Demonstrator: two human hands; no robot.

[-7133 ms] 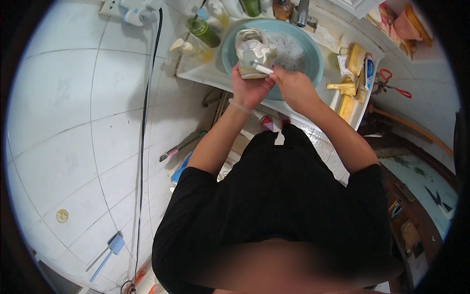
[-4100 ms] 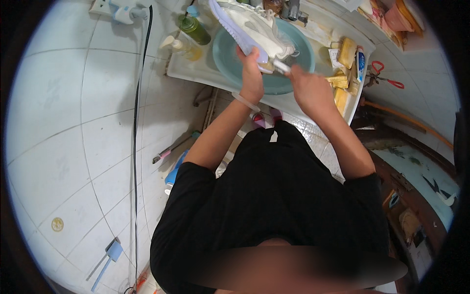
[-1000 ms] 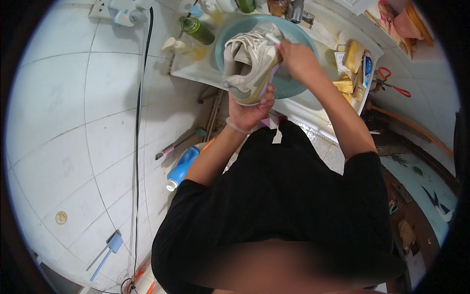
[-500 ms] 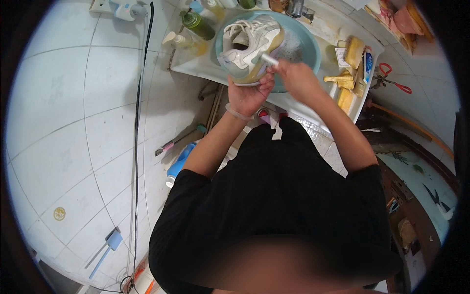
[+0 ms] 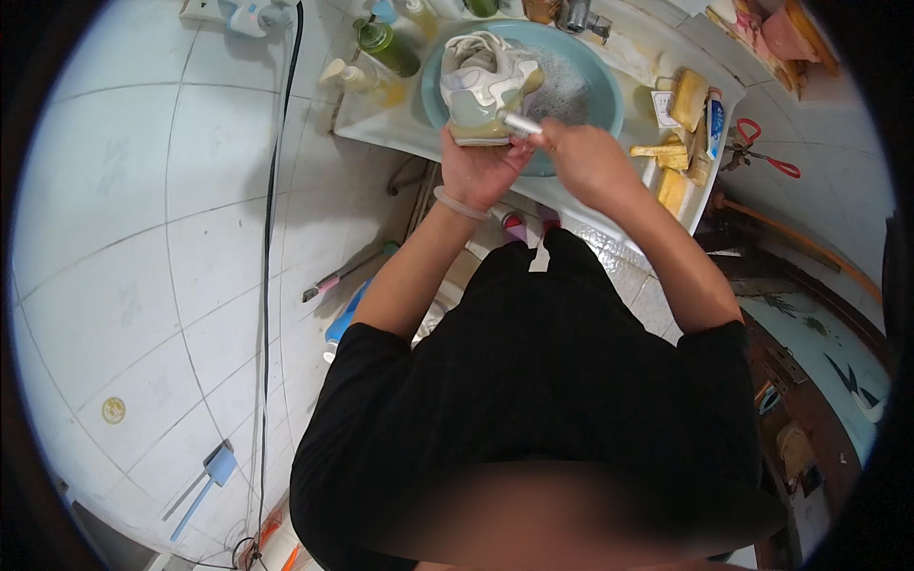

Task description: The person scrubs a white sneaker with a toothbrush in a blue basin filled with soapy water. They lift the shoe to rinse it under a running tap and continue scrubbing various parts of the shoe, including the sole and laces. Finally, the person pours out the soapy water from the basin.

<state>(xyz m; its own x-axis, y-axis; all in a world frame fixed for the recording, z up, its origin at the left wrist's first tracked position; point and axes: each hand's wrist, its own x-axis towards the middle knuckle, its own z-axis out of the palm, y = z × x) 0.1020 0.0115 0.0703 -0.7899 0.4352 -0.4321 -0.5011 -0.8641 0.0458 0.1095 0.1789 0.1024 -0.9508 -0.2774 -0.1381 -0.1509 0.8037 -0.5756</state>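
My left hand (image 5: 473,174) is closed around the underside of a white and grey sneaker (image 5: 486,90) with a pale yellowish sole. The sneaker is held above a light-blue basin (image 5: 615,100) of sudsy water. My right hand (image 5: 583,157) grips the white handle of a small brush (image 5: 521,123). Its far end meets the side of the shoe near the sole; the bristles cannot be made out. The fingertips of both hands are close together below the shoe.
The basin sits in a white sink (image 5: 381,124) under a metal tap (image 5: 577,17). Green bottle (image 5: 388,48) and pump bottle (image 5: 354,76) stand left. Yellow bars (image 5: 672,190), a toothpaste-like tube (image 5: 715,112) and red-handled scissors (image 5: 750,131) are right. A black cable (image 5: 268,228) hangs along the tiled wall.
The sneaker has turned and tipped in my left hand, its laces now out of sight, and more suds show. My right hand with the brush has shifted slightly downward along the shoe.
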